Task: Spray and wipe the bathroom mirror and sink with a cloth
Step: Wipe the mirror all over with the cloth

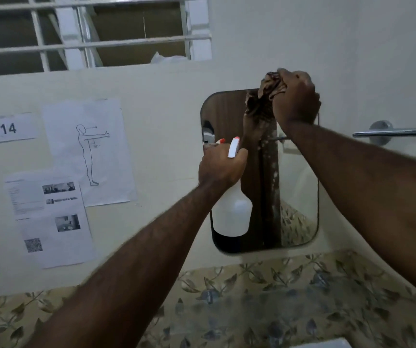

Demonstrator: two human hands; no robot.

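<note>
Gripping a white spray bottle (232, 214) around its neck, left hand (220, 167) closed, raised in front of the left half of the mirror (299, 194). Bottle upright, long axis near vertical, rounded body hanging below the fist and covering the mirror's lower left part. White trigger head with an orange nozzle tip (234, 146) poking up out of the fist, aimed forward at the glass and a little upward. Reflection of the orange tip just to its left in the mirror.

Clutching a bunched brown cloth (268, 86), right hand (296, 96) closed tight, knuckles toward the camera, pressed at the top edge of the mirror near its upper right. Cloth crumpled into a wad sticking up and to the left of the fist, overlapping the mirror's top rim and the wall above; darker reflection of it trailing down the glass beneath.

Mirror itself tall, rounded at the corners, long axis vertical, fixed to a cream wall above a band of leaf-patterned tiles (277, 297). Pale streak of spray or foam (274, 172) running down the middle of the glass.

Printed sheets (86, 151) taped to the wall on the left, barred window (88, 33) above them, chrome towel bar (397, 133) at the right. White corner (325, 344) at the bottom edge, too little visible to identify.
</note>
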